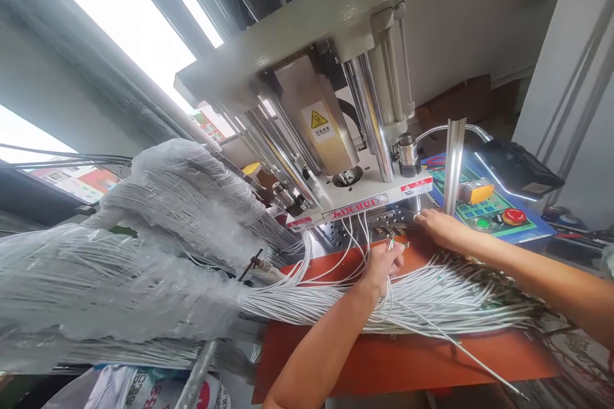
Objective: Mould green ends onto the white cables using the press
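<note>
My left hand [384,261] is closed around a thin white cable, whose end sticks up past the fingertips with a small green spot. Loops of cable hang below that palm. My right hand [435,227] has its fingers drawn together at the front right corner of the press's lower opening, near a metal post; what they grip, if anything, is hidden. Behind both hands stands the press [355,204], with several white cables running into its mould area. Under my left wrist a thick bundle of white cables [432,297] lies across the orange-red table [336,370].
Plastic-wrapped cable bundles [192,204] fill the left side. A blue control panel [503,211] with a red emergency button [514,216] sits at the right, below a black lamp [520,166]. An upright metal profile [453,166] rises beside my right hand.
</note>
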Tool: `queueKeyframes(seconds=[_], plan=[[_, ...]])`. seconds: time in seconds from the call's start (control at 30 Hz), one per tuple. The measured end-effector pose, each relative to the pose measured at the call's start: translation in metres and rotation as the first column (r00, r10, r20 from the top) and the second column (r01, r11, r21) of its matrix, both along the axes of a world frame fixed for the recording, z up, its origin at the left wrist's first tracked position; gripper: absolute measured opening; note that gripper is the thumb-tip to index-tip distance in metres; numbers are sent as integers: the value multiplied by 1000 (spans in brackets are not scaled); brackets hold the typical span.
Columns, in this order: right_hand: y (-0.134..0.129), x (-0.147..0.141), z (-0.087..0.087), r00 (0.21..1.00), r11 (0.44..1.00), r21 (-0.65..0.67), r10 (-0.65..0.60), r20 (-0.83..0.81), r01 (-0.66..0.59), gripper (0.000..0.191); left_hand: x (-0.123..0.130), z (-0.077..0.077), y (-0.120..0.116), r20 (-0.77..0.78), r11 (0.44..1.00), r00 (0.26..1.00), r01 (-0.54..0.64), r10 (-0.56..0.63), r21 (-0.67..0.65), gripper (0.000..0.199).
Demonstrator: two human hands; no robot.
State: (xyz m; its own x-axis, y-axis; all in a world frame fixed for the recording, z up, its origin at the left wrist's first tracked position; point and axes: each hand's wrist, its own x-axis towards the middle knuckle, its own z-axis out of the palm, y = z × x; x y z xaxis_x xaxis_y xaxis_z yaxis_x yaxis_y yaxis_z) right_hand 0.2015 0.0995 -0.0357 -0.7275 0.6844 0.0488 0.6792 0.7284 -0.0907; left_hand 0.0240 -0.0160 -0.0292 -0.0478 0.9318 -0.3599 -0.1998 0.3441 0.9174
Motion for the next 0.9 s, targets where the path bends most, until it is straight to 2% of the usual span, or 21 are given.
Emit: queueKeyframes(seconds=[0.07,0.13,0.2,0.3,0.33,0.37,0.43,0.47,0.5,0.6,0.73,0.9], plan=[[-5,-6,11,999,998,-55,24,42,-22,39,-1,-1,-1,9,1000,1000,-20,20,-6,33],[-13,-11,24,996,973,-230,24,88,-3,41,-2,-3,-3,18,1000,1000,-25,25,-13,36],[-21,-15,35,997,900,-436,10,78,25,33,-1,-4,-4,12,1000,1000,-24,24,7,38],[-30,-16,39,995,802,-596,-86,-50,39,14,0,-4,-8,-44,996,999,-27,30,80,36],[-33,-16,38,986,753,-657,-136,-93,42,11,1,-3,-9,-54,995,998,-18,24,98,35],[-36,-14,36,974,678,-734,-191,-119,43,10,2,-1,-11,-52,994,999,-8,14,108,35],[-42,-11,32,944,487,-873,-301,-133,32,10,2,2,-14,-26,994,1000,-7,10,106,36],[-44,-10,31,927,408,-913,-350,-134,22,11,1,5,-16,-12,995,1000,-18,19,100,37],[-47,-9,31,910,359,-933,-390,-142,8,12,0,7,-17,4,996,1000,-27,27,91,37],[-54,-7,34,869,306,-950,-452,-199,-59,15,-4,11,-20,97,999,995,-2,-2,35,38],[-59,-7,41,842,290,-953,-490,-225,-86,19,-8,14,-22,267,999,964,18,-10,-29,37],[-64,-4,39,812,241,-962,-531,-242,-129,21,-5,25,-23,301,999,953,-35,28,17,34]])
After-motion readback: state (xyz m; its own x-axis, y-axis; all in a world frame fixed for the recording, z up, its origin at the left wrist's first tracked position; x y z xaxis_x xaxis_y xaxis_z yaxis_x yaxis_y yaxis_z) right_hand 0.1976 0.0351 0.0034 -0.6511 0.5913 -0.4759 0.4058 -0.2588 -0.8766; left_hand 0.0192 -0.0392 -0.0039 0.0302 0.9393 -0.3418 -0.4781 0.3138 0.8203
